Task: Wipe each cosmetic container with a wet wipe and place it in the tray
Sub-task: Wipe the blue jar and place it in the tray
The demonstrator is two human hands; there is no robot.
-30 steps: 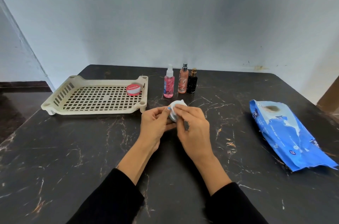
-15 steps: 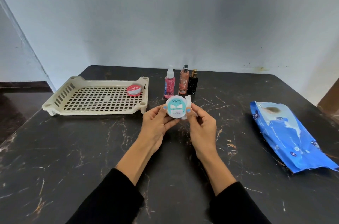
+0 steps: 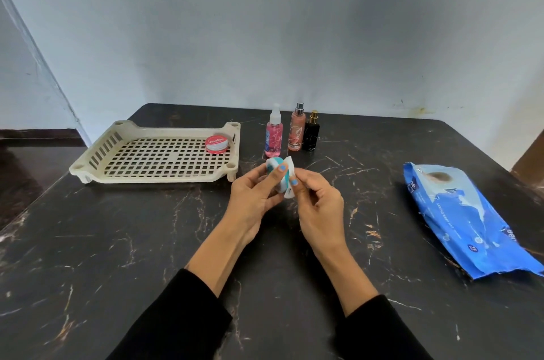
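Black sleeves over the counter (image 3: 123, 242), left hand (image 3: 253, 200) pinching a small round jar (image 3: 276, 175) on edge, right hand (image 3: 319, 203) pinching a white wet wipe (image 3: 290, 172) against it, above the counter's middle, cream tray (image 3: 97, 150) toward the far-left corner holding a red tin (image 3: 217, 144), three spray bottles (image 3: 291, 133) by the far edge, blue wipes pack (image 3: 462, 218) near the right edge.

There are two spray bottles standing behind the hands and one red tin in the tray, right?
Not quite. The head view shows three bottles: a pink spray bottle, a peach spray bottle and a black bottle with a gold cap. One round red tin does sit in the cream plastic tray.
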